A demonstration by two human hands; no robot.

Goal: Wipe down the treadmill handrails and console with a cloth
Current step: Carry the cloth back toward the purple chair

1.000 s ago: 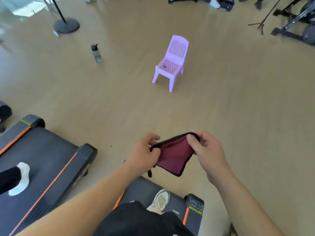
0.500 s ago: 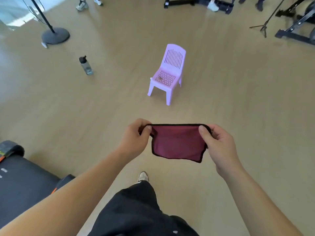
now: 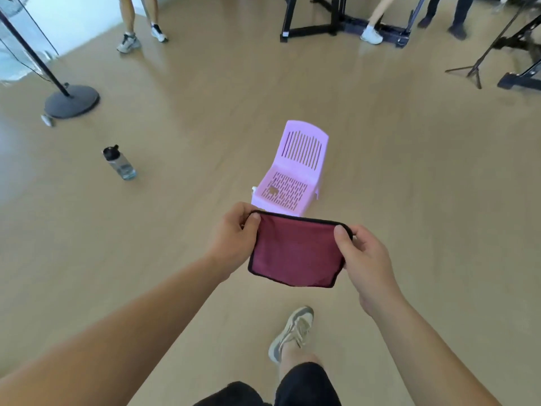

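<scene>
A dark red cloth (image 3: 295, 253) with a black hem hangs spread flat in front of me, above the wooden floor. My left hand (image 3: 234, 238) pinches its upper left corner and my right hand (image 3: 363, 256) pinches its upper right corner. No treadmill handrail or console shows in this view.
A small lilac plastic chair (image 3: 295, 168) stands just beyond the cloth. A water bottle (image 3: 118, 163) stands on the floor at left, near a round black stand base (image 3: 71, 101). Other people's legs and black gym frames (image 3: 336, 22) line the far edge. My own shoe (image 3: 292, 332) is below.
The cloth went from bunched between my hands to stretched flat. The view swung up and away from the treadmill decks, which have left the frame; the chair now lies closer.
</scene>
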